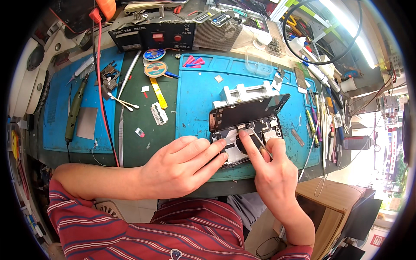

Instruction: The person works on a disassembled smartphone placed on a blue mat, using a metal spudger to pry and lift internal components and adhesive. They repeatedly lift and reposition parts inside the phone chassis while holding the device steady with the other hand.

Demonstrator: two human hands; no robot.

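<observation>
An opened phone (271, 129) lies on the blue mat (195, 108), its screen (251, 108) raised and leaning near a white metal stand (242, 93). My left hand (182, 167) holds the phone's left edge, fingertips on the inner parts and thumb hidden. My right hand (275, 182) has its index fingertip on a small connector below the screen, while its other fingers curl around a thin metal tool (257, 138) angled into the phone.
Screwdrivers (314, 125) crowd the mat's right side. Solder spools (155, 69), swabs (125, 103) and a green pen-shaped tool (77, 112) lie to the left. A black powered box (151, 37) stands at the back; a wooden cabinet (320, 190) is at lower right.
</observation>
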